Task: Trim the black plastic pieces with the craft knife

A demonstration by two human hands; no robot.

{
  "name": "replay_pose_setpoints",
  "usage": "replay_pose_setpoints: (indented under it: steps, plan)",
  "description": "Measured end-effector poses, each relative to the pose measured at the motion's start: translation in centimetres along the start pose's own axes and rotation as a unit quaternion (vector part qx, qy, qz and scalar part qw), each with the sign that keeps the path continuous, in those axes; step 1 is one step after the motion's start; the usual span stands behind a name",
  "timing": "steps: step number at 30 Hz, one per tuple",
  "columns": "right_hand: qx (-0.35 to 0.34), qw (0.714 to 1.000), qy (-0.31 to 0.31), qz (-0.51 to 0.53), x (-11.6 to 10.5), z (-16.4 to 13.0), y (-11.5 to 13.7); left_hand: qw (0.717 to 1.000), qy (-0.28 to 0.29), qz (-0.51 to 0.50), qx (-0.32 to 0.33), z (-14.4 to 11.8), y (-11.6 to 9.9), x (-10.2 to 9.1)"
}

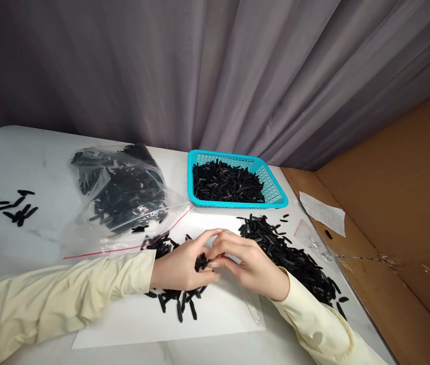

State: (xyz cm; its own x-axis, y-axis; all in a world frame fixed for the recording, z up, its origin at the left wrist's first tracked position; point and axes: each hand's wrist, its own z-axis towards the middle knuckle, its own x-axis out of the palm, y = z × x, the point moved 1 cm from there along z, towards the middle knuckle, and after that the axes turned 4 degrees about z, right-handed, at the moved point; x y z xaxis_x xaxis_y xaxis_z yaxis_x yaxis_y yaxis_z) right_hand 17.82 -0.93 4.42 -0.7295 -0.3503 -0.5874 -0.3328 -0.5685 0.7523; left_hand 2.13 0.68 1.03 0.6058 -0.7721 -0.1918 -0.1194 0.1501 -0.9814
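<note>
My left hand point(180, 266) is curled round a small bunch of slim black pieces point(201, 262), just above a white sheet point(222, 314). From the right, my right hand point(251, 262) meets it, fingers bent and tips pressed together at the bunch. What those fingertips pinch is too small to make out. Under and around my left hand lies a loose scatter of the same black pieces point(180, 308). A larger heap of them point(302, 266) spreads beside my right hand and forearm.
Behind my hands stands a turquoise mesh basket point(237, 205) holding many black pieces. A clear zip bag point(123, 197) with more of them lies at left, and a few strays point(19, 215) sit farther left. Cardboard point(397, 203), a paper slip point(324, 213) and plastic wrap border the right side.
</note>
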Motion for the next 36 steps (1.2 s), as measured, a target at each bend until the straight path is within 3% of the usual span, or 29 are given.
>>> replay_pose_setpoints:
  steps: [8, 11, 13, 16, 19, 22, 24, 36]
  plan:
    - [0.047, 0.994, -0.096, 0.009, 0.2, -1.8, 0.0, 1.000, 0.008, -0.022, -0.001, 0.0, -0.4, -0.3]
    - [0.114, 0.984, -0.125, 0.048, 0.2, -2.5, -0.2, 0.999, 0.010, -0.039, -0.014, 0.0, -0.6, -0.6]
    - [0.169, 0.968, -0.138, 0.126, 0.3, -2.6, -0.3, 0.998, 0.014, -0.050, -0.019, 0.0, -0.8, -0.7]
    - [0.229, 0.912, -0.152, 0.305, 0.8, -2.6, -0.6, 0.998, 0.006, -0.058, -0.028, 0.0, -0.9, -0.8]
    - [0.255, 0.829, -0.168, 0.469, 1.7, -2.4, -1.0, 0.998, -0.007, -0.055, -0.024, -0.1, -1.0, -0.8]
    - [0.279, 0.755, -0.168, 0.570, 2.3, -2.4, -1.4, 0.998, -0.028, -0.052, -0.016, -0.1, -1.0, -0.8]
    - [0.292, 0.728, -0.164, 0.598, 2.5, -2.4, -1.5, 0.997, -0.047, -0.049, -0.023, 0.0, -0.9, -0.8]
    - [0.266, 0.748, -0.127, 0.594, 2.3, -2.3, -0.9, 0.995, -0.080, 0.003, -0.057, 0.0, -0.5, -0.9]
